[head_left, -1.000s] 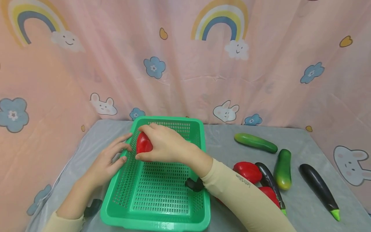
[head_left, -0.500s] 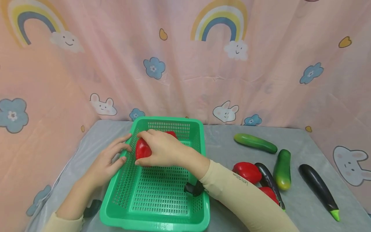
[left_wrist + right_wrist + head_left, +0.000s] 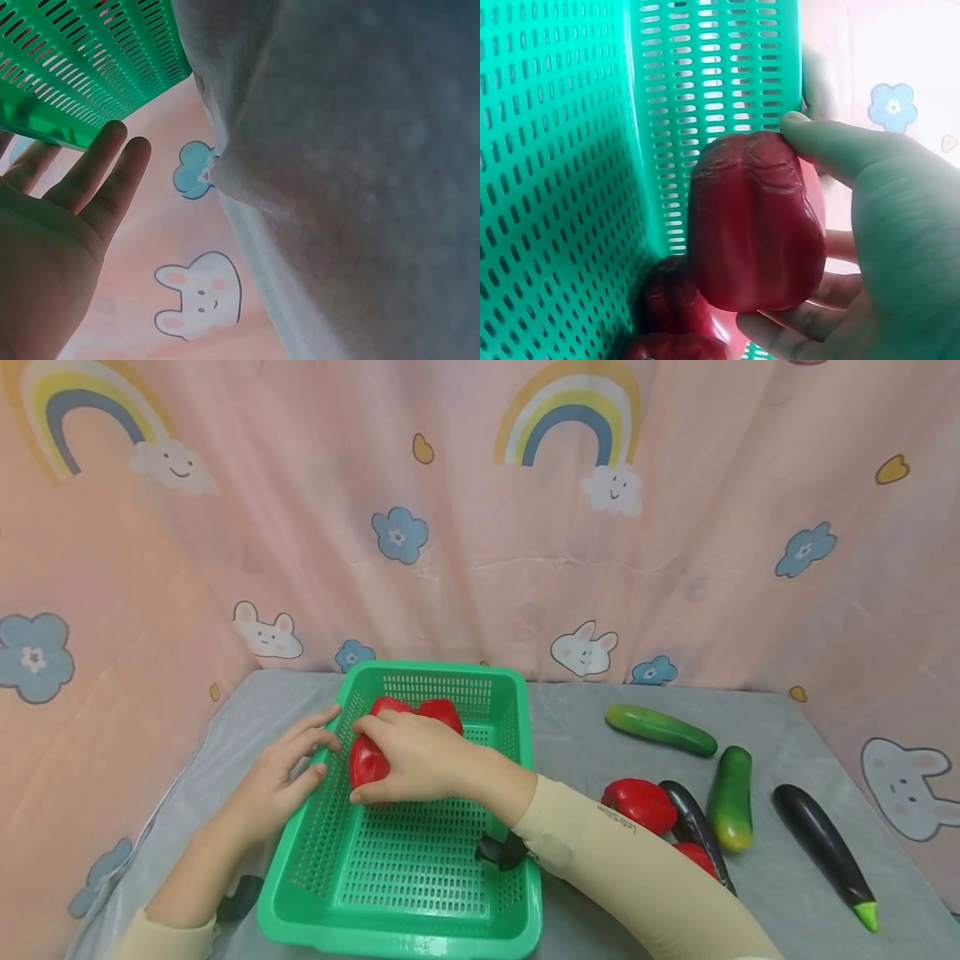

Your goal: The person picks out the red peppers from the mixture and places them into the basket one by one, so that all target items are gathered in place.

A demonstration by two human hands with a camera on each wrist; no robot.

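Note:
My right hand point(image 3: 423, 756) grips a red bell pepper point(image 3: 367, 763) inside the green basket point(image 3: 420, 872), near its left wall. In the right wrist view, thumb and fingers hold the pepper point(image 3: 754, 225) by its sides, above another red bell pepper point(image 3: 676, 300). At the basket's far end lie two red bell peppers, one at the left point(image 3: 390, 703) and one at the right point(image 3: 441, 713), partly hidden by my hand. My left hand point(image 3: 273, 785) touches the basket's left rim with loosely extended fingers; the left wrist view shows this hand point(image 3: 52, 247) beside the perforated wall.
Right of the basket, on the grey cloth point(image 3: 570, 735), lie two cucumbers point(image 3: 660, 729) point(image 3: 732, 797), two eggplants point(image 3: 825, 843) point(image 3: 697, 822) and two more red bell peppers point(image 3: 640, 805) point(image 3: 697, 857). My right forearm crosses the basket's right rim. A pink patterned curtain point(image 3: 465, 593) hangs behind.
My right hand has moved slightly toward the basket's near end with the bell pepper, uncovering the two peppers at the far end. The left hand has stayed on the rim.

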